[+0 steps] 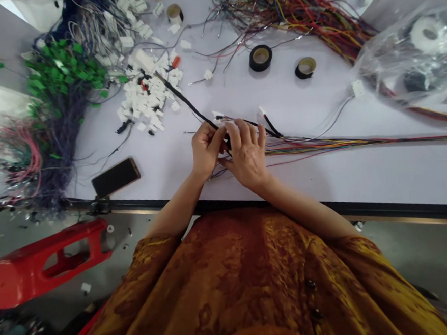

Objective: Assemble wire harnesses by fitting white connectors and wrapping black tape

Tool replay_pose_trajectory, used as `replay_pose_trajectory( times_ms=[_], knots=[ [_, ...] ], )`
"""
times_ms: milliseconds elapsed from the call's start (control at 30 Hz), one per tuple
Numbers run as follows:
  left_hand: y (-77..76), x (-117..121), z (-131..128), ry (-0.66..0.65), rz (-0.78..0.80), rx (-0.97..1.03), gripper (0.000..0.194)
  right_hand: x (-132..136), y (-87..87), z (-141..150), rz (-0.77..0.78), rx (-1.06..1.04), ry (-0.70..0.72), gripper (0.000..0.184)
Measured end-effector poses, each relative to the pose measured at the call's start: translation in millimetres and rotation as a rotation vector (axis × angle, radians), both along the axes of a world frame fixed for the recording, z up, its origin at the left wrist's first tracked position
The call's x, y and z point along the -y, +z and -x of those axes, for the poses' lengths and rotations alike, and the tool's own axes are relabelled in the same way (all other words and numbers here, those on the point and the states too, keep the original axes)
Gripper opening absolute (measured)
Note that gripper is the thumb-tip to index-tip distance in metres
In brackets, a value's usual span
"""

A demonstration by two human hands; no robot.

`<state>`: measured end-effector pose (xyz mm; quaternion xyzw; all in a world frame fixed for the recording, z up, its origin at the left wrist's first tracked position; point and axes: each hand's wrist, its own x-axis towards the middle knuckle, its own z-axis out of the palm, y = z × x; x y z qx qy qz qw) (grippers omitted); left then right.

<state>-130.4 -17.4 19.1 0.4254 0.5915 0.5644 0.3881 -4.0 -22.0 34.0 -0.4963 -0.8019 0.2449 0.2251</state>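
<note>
Currently, in the head view, both hands meet near the middle of the frame over a wire bundle that runs out to the right edge above the worktop. The left hand pinches, thumb against finger, on the black-covered stretch, which slants toward the upper left and ends at a large white connector. The right hand bends its fingers over the bundle just beside it, the thumb lower down. A small dark piece shows between the hands; I cannot tell what it is, nor whether the right hand is closed on it or on the wires.

As for progress, the slanting stretch looks finished: it is black along most of its visible length. A short branch right of the hands is also dark, with a small white connector at its tip. Farther right the coloured wires lie mostly uncovered, so I judge the work partway along, with the spot under the fingers being worked on. How much of the bare length needs covering cannot be told.

Two black tape rolls lie right of upper centre. Loose white connectors and green connectors fill the upper left, a phone lies below them, and another heap of coloured wires sits at upper right.
</note>
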Motion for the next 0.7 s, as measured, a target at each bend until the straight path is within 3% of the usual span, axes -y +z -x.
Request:
replay_pose_trajectory(
  times_ms=[100,200,367,433,533,700],
  knots=[
    [-1.9,0,1,0.009,0.003,0.015,0.045,1,0.5,-5,0.014,-0.039,-0.036,0.053],
    [-0.1,0,3,-0.008,0.035,0.018,0.044,-20,4.2,-26,0.112,-0.196,0.05,0.037],
    [3.2,-2,2,-0.059,0.05,0.059,0.045,-91,9.9,-60,0.568,-0.388,0.282,0.021],
    [1.0,-5,2,-0.048,0.058,0.098,0.046,-113,9.4,-61,0.661,-0.38,0.32,0.02],
    [-3.6,-10,4,-0.06,0.079,0.159,0.042,-122,7.8,-51,0.612,-0.301,0.431,0.023],
    [-6.1,-10,12,-0.227,0.083,0.182,0.028,-112,5.8,-36,0.449,-0.118,0.559,0.024]
  ],
)
